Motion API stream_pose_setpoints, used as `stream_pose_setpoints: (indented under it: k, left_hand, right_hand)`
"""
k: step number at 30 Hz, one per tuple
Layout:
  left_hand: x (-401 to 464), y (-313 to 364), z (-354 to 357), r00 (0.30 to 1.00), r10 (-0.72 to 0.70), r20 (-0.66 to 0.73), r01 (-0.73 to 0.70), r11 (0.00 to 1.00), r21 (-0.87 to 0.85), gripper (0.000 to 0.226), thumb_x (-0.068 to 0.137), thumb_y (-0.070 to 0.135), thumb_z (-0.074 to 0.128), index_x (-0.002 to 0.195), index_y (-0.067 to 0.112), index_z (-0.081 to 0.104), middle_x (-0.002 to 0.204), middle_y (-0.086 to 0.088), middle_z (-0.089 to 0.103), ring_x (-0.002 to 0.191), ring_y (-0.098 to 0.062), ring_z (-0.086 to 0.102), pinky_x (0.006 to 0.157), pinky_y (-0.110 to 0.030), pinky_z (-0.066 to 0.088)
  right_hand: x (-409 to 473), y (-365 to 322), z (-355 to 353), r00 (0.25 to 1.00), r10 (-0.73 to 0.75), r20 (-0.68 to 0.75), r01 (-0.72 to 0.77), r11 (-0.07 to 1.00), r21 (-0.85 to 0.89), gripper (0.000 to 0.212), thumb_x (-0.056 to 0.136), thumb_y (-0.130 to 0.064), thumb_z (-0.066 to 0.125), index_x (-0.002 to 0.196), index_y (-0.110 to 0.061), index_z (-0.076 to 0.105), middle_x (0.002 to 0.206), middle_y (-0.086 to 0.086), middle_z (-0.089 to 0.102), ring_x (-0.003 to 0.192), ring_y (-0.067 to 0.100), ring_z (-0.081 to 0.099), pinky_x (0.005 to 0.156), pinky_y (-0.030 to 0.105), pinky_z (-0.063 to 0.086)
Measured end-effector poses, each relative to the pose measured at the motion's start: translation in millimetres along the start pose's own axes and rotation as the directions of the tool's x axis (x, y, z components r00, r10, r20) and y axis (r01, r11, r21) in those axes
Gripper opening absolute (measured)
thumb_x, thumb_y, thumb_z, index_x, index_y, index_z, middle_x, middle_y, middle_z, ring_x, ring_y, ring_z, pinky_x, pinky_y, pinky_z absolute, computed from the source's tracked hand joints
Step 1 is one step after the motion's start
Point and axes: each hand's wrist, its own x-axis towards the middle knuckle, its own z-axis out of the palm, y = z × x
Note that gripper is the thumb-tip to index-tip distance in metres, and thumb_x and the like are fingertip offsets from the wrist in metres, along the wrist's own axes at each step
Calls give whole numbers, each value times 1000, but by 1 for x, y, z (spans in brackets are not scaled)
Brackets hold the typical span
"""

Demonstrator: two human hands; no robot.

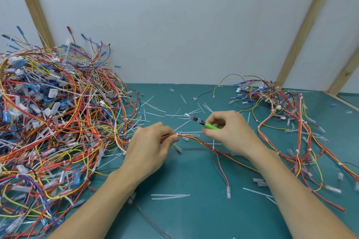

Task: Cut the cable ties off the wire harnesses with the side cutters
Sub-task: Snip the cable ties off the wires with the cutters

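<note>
Left hand (149, 147) fingers pinching wire harness (196, 139), right hand (231, 132) fingers curled round green-handled side cutters (202, 122), tip raised

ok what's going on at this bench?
A person is cutting ties off wire harnesses. The left hand grips a harness over the green mat; the right hand holds the green-handled side cutters, tip raised off the wires. A big tangled pile sits left, a smaller pile right, and cut ties litter the mat.
</note>
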Motion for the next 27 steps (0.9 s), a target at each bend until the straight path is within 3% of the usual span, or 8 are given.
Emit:
stream_pose_setpoints:
  k: [2, 5, 11, 17, 20, 24, 27]
  left_hand:
    - [0, 0, 0, 1000, -22, -15, 22, 1000, -5, 14, 96, 39, 63, 91, 30, 73, 73, 10, 55, 71, -16, 53, 66, -32, 30]
    - [2, -2, 0, 994, -83, -75, 81, 996, -26, 15, 96, 39, 63, 88, 29, 72, 73, 8, 58, 71, -16, 54, 64, -32, 32]
    - [4, -2, -2, 980, -152, -125, 145, 988, -61, 15, 96, 39, 64, 88, 28, 72, 74, 10, 60, 74, -17, 56, 67, -32, 38]
    - [4, 1, -5, 980, -152, -132, 151, 988, -19, 16, 96, 38, 63, 88, 28, 72, 77, 9, 59, 76, -18, 55, 72, -35, 38]
    - [2, 5, -6, 988, -95, -122, 110, 985, 130, 17, 96, 40, 62, 94, 28, 73, 82, 10, 58, 83, -21, 57, 76, -36, 37]
    - [1, 12, -9, 989, 42, -144, -9, 975, 221, 23, 91, 40, 68, 109, 27, 71, 93, 8, 57, 92, -21, 58, 80, -35, 36]
    - [-1, 22, -8, 980, 158, -117, -124, 958, 257, 21, 89, 47, 67, 93, 27, 70, 85, 9, 59, 82, -19, 59, 75, -32, 36]
  right_hand:
    - [1, 3, 0, 1000, 17, 17, -18, 998, 66, 7, 83, -22, 77, 76, -25, 75, 63, -4, 65, 63, 19, 54, 65, 34, 47]
    - [3, 8, -3, 997, 74, 24, -76, 990, 121, 15, 86, -16, 74, 78, -27, 78, 52, -12, 50, 55, 7, 38, 56, 26, 32]
    - [0, 7, 3, 989, 92, 120, -116, 969, 216, 4, 86, -20, 78, 86, -23, 81, 65, -12, 67, 64, 3, 57, 66, 22, 43]
    - [-1, 5, 12, 985, 89, 144, -97, 994, 51, 8, 84, -29, 79, 77, -27, 75, 50, -15, 47, 53, 6, 38, 54, 26, 31]
    - [-2, 4, 13, 981, 107, 159, -116, 992, 50, 12, 85, -30, 78, 75, -26, 73, 52, -12, 47, 57, 12, 40, 58, 29, 32]
    - [-3, 0, 14, 964, 124, 237, -183, 952, 247, 7, 85, -22, 79, 79, -20, 76, 64, -4, 60, 60, 12, 49, 56, 21, 39]
    - [-4, -3, 15, 951, 116, 287, -214, 916, 340, 6, 84, -18, 80, 79, -19, 77, 59, -7, 58, 49, 5, 46, 47, 10, 34]
